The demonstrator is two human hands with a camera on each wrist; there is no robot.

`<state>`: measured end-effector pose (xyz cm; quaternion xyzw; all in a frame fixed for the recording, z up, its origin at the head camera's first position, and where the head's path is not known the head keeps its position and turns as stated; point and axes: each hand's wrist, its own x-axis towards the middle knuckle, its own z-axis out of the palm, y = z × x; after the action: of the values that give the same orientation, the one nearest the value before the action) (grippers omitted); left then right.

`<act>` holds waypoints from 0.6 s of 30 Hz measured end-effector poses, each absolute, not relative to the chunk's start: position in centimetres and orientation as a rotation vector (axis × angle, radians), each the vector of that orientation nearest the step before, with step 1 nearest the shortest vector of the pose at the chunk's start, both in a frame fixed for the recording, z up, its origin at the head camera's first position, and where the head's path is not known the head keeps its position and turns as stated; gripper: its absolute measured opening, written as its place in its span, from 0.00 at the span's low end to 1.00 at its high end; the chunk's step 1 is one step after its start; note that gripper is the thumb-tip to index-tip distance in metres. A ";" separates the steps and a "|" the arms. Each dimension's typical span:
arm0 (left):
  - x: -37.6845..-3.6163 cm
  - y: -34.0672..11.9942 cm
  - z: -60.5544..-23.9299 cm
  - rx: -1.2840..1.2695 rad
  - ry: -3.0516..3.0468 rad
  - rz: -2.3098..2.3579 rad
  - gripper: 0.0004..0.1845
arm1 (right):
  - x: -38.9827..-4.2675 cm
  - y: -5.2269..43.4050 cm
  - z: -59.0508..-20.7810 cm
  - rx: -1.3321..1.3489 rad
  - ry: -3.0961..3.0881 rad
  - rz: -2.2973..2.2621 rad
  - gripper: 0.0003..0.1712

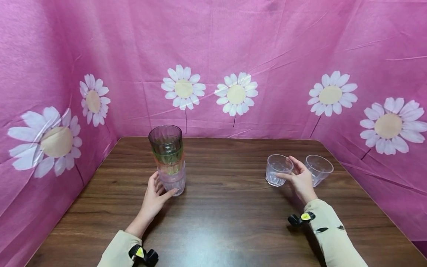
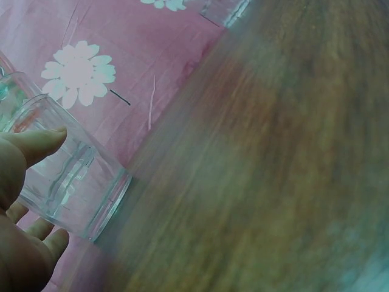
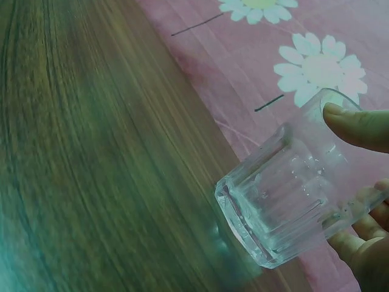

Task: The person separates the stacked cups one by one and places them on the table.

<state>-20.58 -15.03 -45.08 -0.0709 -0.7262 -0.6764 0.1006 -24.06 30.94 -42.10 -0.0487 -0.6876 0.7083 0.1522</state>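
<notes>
At left in the head view stands a stack of plastic tumblers (image 1: pixel 171 180), clear and faintly pink at the bottom, with orange, green and a smoky dark tumbler (image 1: pixel 165 136) on top. My left hand (image 1: pixel 154 198) grips the lowest tumbler, its thumb on the near side; the left wrist view shows that clear tumbler (image 2: pixel 91 182) with fingers behind it. Over on the right, my right hand (image 1: pixel 301 182) holds a clear faceted tumbler (image 1: pixel 275 178) between thumb and fingers. Seen from the right wrist, this tumbler (image 3: pixel 279 194) has its thick base close to the tabletop.
Another clear tumbler (image 1: pixel 318 168) stands just right of my right hand, partly hidden behind it. The brown wooden table (image 1: pixel 220 207) ends at a pink cloth (image 1: pixel 207 37) with daisies, which hangs along the back and both sides.
</notes>
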 end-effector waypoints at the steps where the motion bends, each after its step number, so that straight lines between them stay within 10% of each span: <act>1: -20.6 -15.0 -45.1 -0.209 -2.146 -1.999 0.44 | -24.0 31.1 -42.1 -0.135 -1.967 2.032 0.50; 18: -20.5 -15.1 -45.1 -0.205 -2.183 -1.963 0.44 | -23.6 32.3 -42.3 -0.103 -2.104 1.970 0.52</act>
<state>-20.48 -15.14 -45.12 -0.0693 -0.7382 -0.6636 0.0992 -23.60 32.27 -42.32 -0.0356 -0.7234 0.6774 0.1284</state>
